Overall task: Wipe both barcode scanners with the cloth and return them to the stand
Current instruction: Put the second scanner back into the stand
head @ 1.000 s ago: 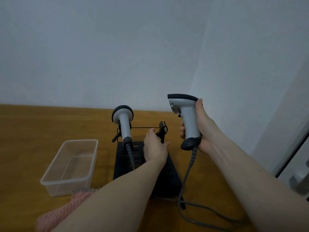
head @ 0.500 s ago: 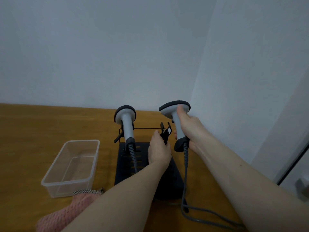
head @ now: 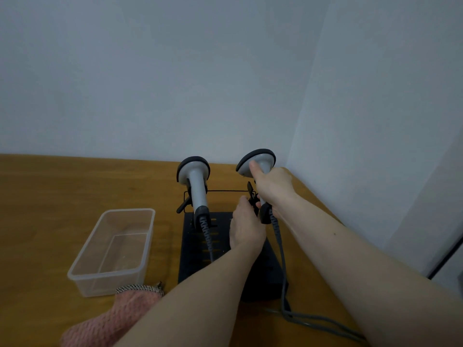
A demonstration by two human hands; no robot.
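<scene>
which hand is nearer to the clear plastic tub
The left. The left hand is over the black stand, just right of the clear plastic tub. The right hand is farther right, gripping the second scanner at the stand's right cradle.

So a second ago the right hand (head: 271,189) had the second scanner (head: 258,169) held up high and well off to the right of the stand (head: 225,246), head turned sideways. Now it's come down and in, head rolled round to match the other one, and it's right up against the stand's right-hand clip (head: 251,194). Left hand (head: 246,229) has slid forward to that clip, fingers on it. Can't really tell if the scanner's properly seated, hands block it
</scene>
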